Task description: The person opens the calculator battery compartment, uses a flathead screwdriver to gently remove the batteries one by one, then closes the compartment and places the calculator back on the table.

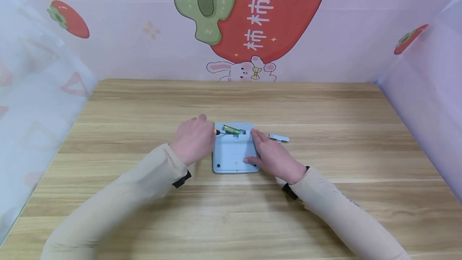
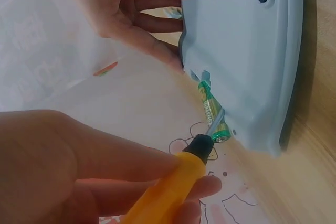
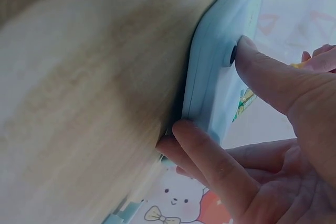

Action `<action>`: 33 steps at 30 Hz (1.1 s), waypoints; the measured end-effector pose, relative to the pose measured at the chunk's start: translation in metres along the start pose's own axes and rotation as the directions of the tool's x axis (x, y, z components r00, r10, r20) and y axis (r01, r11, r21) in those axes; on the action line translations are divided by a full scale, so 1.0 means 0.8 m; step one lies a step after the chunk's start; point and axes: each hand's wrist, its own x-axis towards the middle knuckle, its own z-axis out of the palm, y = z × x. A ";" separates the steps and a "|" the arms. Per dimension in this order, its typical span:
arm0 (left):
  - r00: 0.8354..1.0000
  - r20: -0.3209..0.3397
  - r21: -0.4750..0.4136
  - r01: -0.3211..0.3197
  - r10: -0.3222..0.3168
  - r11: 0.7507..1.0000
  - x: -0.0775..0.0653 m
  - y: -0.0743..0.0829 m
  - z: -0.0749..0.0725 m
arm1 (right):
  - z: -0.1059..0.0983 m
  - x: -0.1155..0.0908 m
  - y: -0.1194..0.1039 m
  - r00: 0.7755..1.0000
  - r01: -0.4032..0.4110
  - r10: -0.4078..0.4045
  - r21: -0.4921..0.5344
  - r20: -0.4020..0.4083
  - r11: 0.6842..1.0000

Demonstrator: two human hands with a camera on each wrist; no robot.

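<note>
A light blue plastic device [image 1: 231,153], shaped like a desk calculator, lies back side up on the table with its battery slot uncovered. In the slot sits a green and gold battery [image 2: 211,109], tilted with one end raised. My left hand [image 1: 193,139] grips the yellow handle of a screwdriver [image 2: 167,190]; its metal shaft [image 2: 216,121] reaches in beside the battery's raised end. On the other side, my right hand [image 1: 273,156] holds the device by its edge, thumb on the back by a round black foot [image 3: 233,55], other fingers along the side.
A small light blue battery cover [image 1: 279,138] lies on the wooden table [image 1: 231,216] just right of the device. Behind the table rises a printed backdrop [image 1: 126,51] with persimmons and a rabbit, and similar sheets hang at both sides.
</note>
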 end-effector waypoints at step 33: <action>0.990 -0.137 -0.081 0.009 -0.020 0.997 0.003 -0.008 0.010 | 0.001 0.000 0.000 1.000 -0.025 0.025 0.000 -0.001 1.000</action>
